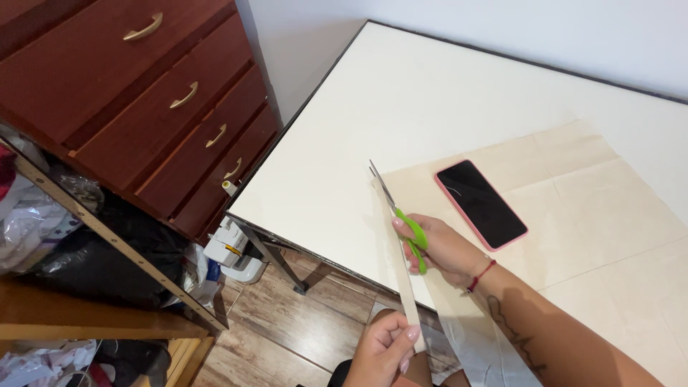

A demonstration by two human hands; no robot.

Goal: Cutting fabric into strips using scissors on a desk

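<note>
right hand [437, 247]: fingers through the green loops of the scissors [403, 222], gripping them firmly; the wrist wears a red string bracelet [481, 275].
scissors: blades parted and pointing away from the person, running along the left edge of the cream fabric [595, 215]; the tips reach close to the far corner of that edge.
left hand [387, 351]: pinched shut on the near end of the cut strip [408, 294], thumb against fingertips, holding it taut below the table edge.
cut strip: a narrow cream band, running from the pinching fingers up to the scissor blades, already free of the main sheet along the stretch below the blades.
done so far: judging by the strip, most of the edge looks trimmed; the cut has passed the table's near edge and gone well up the cloth.
left to do: only the short stretch ahead of the blade tips seems uncut; whether the strip is still joined there i cannot tell.
cream fabric: lies flat on the white table [373, 107], creased in squares, its near part hanging over the table edge.
phone [480, 203]: black screen, pink case, resting on the fabric just beyond the right hand, apart from the blades.
surroundings: a reddish wooden chest of drawers [143, 107] stands to the left; a wooden floor [287, 322] shows below.
</note>
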